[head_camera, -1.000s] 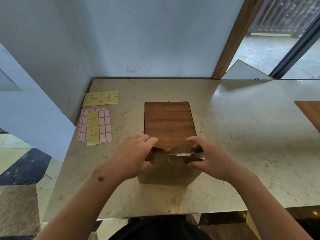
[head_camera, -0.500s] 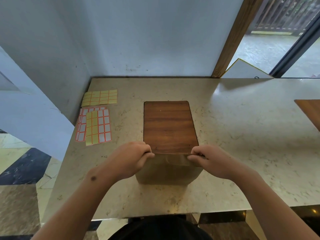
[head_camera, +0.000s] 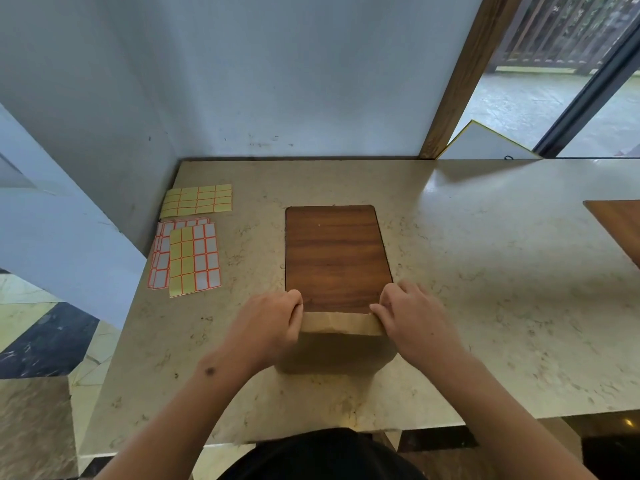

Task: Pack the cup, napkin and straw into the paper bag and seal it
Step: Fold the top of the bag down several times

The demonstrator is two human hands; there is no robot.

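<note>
A brown paper bag (head_camera: 337,348) stands upright near the front edge of the marble counter, its top folded flat into a band. My left hand (head_camera: 268,327) pinches the left end of that folded band. My right hand (head_camera: 408,320) pinches the right end. The bag's mouth is closed under the fold. Cup, napkin and straw are not visible; the bag hides whatever is inside it.
A dark wooden board (head_camera: 334,258) lies flat just behind the bag. Sheets of yellow and white sticker labels (head_camera: 188,258) lie at the left, with another yellow sheet (head_camera: 199,199) behind them. A second wooden board (head_camera: 620,226) shows at the right edge. Walls close the back and left.
The bag's top was open and crumpled between my hands, with white showing inside. It is now folded down flat and my hands have slid apart to its two ends.
</note>
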